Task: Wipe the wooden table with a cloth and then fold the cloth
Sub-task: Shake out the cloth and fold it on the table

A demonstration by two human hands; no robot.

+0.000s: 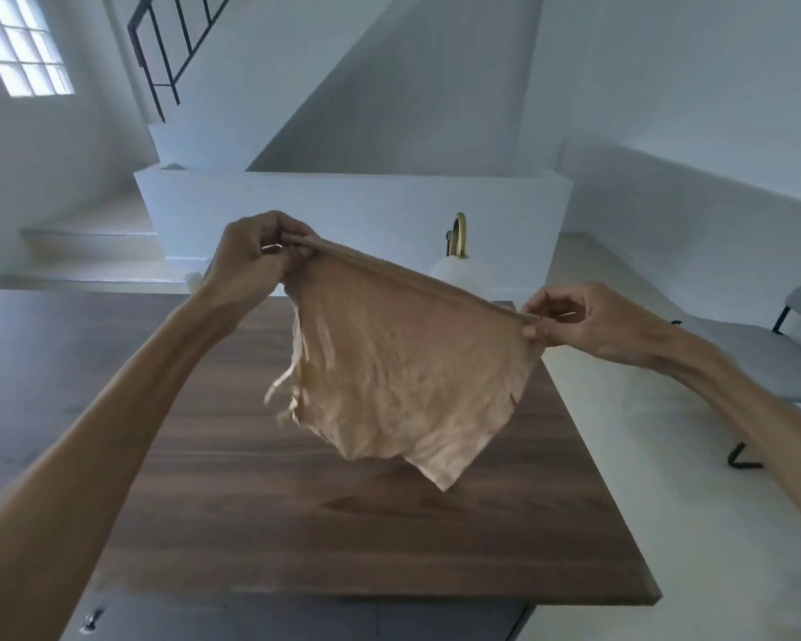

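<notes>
Cloth [403, 377] pinched taut by left hand [250, 256], right hand [588, 321] above table [297, 525].

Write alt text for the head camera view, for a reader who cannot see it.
A person's left hand and right hand pinch the top corners of a tan cloth, holding it stretched in the air above a dark wooden table. Behind stand a white staircase and a grey chair.
</notes>
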